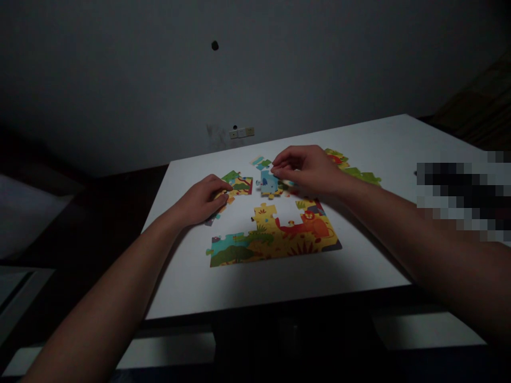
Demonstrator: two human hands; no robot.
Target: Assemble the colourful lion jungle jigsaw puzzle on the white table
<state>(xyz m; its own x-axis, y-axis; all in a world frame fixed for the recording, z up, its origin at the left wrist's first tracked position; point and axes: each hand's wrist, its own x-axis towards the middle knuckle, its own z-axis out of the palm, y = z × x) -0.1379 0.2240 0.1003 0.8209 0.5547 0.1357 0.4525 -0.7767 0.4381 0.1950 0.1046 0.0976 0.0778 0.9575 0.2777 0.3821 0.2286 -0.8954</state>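
A colourful jigsaw lies on a white table [191, 287]. Its joined lower part [275, 236] shows a lion and green animals on yellow. My left hand [202, 201] rests on the table with curled fingers pressed on a small cluster of pieces [238, 183] at the left. My right hand [305, 167] hovers over the middle, fingers pinched together at a blue piece [268, 183]. Whether it grips that piece I cannot tell for sure. A small light-blue piece [260, 161] lies just beyond its fingertips.
More loose pieces [359, 173], green and orange, lie behind my right wrist. A pixelated patch [463, 197] covers the table's right side. A wall socket [241, 132] sits low on the dark wall behind. The room is dim, and the table's front edge is near me.
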